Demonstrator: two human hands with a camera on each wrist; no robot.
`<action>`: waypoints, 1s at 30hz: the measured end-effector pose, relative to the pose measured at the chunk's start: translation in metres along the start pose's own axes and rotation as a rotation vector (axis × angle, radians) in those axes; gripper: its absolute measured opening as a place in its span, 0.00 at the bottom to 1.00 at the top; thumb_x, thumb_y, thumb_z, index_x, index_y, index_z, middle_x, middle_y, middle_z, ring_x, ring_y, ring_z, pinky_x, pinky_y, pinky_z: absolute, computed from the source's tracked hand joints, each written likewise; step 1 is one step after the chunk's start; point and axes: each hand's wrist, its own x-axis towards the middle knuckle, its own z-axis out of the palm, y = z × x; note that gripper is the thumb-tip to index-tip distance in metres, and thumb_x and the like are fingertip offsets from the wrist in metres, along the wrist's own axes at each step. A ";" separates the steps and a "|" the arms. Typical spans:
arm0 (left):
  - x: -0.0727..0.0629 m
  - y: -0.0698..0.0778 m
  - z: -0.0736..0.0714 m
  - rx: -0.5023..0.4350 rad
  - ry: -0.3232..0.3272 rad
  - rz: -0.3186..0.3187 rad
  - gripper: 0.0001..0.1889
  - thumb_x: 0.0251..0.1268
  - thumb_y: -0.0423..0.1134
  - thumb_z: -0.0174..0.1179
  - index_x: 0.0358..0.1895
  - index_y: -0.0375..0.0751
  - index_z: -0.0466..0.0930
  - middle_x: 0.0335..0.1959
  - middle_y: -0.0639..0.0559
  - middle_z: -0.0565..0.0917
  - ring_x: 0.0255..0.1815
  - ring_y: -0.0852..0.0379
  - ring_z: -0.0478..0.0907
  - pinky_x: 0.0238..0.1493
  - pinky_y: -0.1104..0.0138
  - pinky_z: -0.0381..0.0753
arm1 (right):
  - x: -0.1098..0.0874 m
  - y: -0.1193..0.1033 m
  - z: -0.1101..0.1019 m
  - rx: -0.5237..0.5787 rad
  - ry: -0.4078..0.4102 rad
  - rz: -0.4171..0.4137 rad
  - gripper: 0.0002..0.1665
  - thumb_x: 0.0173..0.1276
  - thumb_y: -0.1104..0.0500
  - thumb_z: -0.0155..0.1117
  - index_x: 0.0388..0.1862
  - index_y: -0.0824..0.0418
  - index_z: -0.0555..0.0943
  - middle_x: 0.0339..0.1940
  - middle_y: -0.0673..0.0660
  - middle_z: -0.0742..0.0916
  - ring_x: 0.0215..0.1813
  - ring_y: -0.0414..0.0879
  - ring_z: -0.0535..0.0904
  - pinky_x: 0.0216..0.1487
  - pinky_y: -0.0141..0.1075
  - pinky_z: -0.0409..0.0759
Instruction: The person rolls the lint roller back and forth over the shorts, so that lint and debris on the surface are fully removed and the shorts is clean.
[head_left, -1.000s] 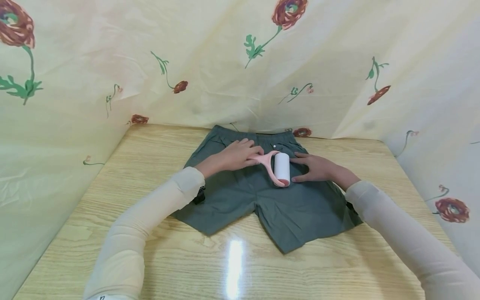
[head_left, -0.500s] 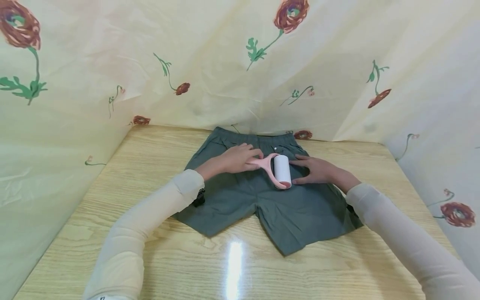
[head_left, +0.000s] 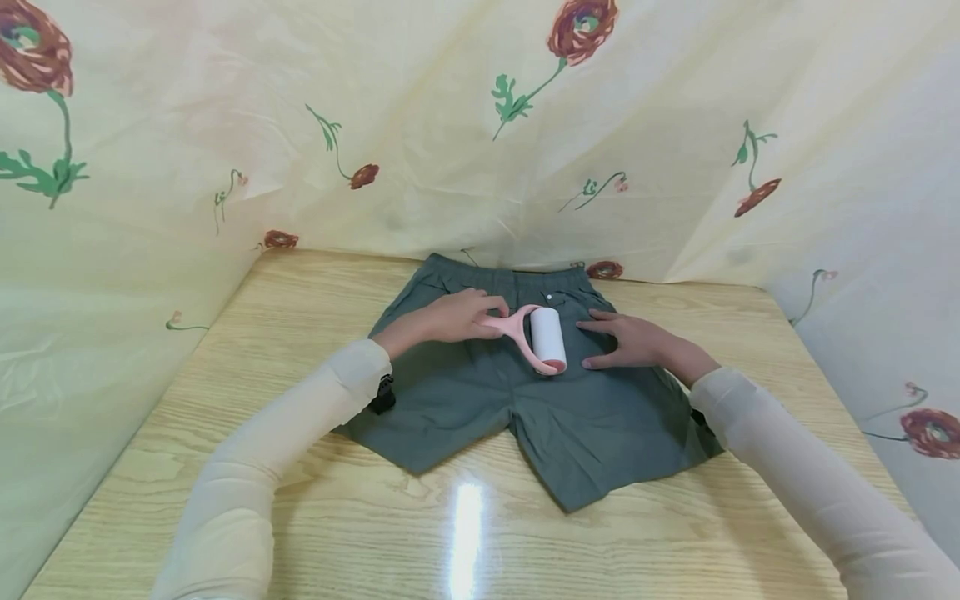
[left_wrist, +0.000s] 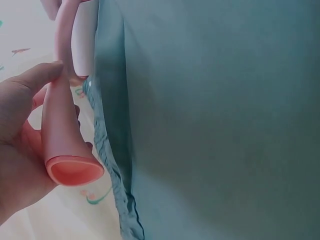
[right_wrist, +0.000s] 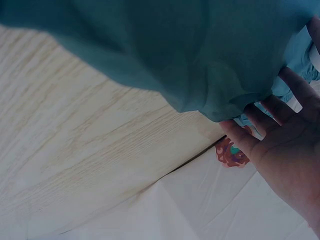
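Observation:
Dark grey-green shorts (head_left: pixel 450 400) lie spread on the wooden table, waistband toward the back wall. My left hand (head_left: pixel 457 317) grips the pink handle of a lint roller (head_left: pixel 549 340), whose white roll lies over the upper middle of the shorts. In the left wrist view, the thumb and fingers wrap the lint roller's handle (left_wrist: pixel 67 130), its hollow end facing the camera. My right hand (head_left: pixel 630 339) rests on the right side of the shorts with fingers spread, a little right of the roll. The right wrist view shows its extended fingertips (right_wrist: pixel 235 131) at the fabric's edge.
The light wood table (head_left: pixel 337 533) carries the shorts, with a bright light reflection near its front. Cream flower-printed cloth (head_left: pixel 450 108) hangs behind and on both sides, meeting the table's back edge close to the waistband.
My left hand has drawn the lint roller a little to the left, widening the space between the roll and my right hand. The right hand and the shorts have stayed nearly still.

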 end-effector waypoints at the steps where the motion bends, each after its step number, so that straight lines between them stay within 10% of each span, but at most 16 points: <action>1: -0.002 -0.002 0.000 -0.012 -0.001 0.000 0.18 0.77 0.50 0.57 0.63 0.50 0.77 0.45 0.47 0.79 0.43 0.51 0.70 0.44 0.60 0.70 | 0.000 0.000 0.001 0.003 -0.001 0.001 0.50 0.65 0.35 0.69 0.77 0.61 0.68 0.79 0.75 0.62 0.77 0.75 0.60 0.70 0.67 0.65; 30: -0.064 -0.054 -0.032 -0.083 0.033 0.066 0.12 0.73 0.42 0.63 0.52 0.39 0.82 0.37 0.45 0.81 0.38 0.52 0.69 0.43 0.60 0.70 | -0.001 0.004 0.003 0.023 0.001 -0.017 0.49 0.66 0.37 0.69 0.78 0.61 0.67 0.80 0.74 0.61 0.78 0.74 0.58 0.71 0.66 0.63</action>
